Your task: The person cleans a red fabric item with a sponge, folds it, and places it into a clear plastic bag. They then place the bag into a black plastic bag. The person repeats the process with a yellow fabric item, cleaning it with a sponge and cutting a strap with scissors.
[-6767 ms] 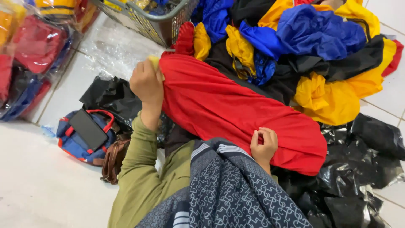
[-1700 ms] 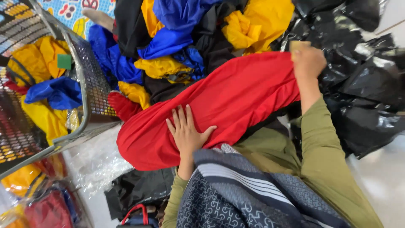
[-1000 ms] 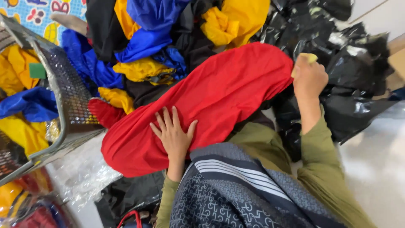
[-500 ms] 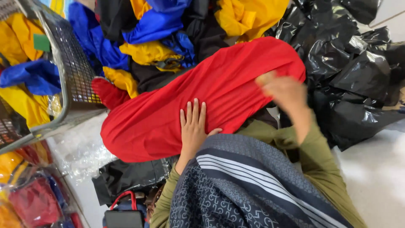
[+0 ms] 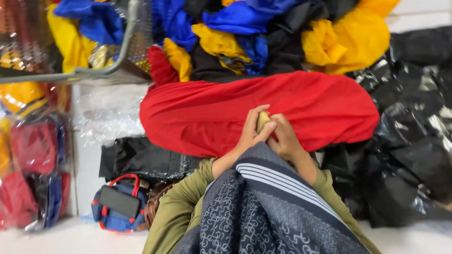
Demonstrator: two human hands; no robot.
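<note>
Both hands meet at the near edge of the long red cloth bundle [image 5: 212,115], which lies across the lap. Left hand [image 5: 252,129] and right hand [image 5: 284,137] pinch a small pale yellowish object [image 5: 262,121] between their fingers. Beyond the bundle: heap of yellow, blue and black cloth [image 5: 263,37]. Left of it: wire basket [image 5: 94,70].

Cloth pile [image 5: 263,37] close beyond hands [image 5: 268,134]
</note>
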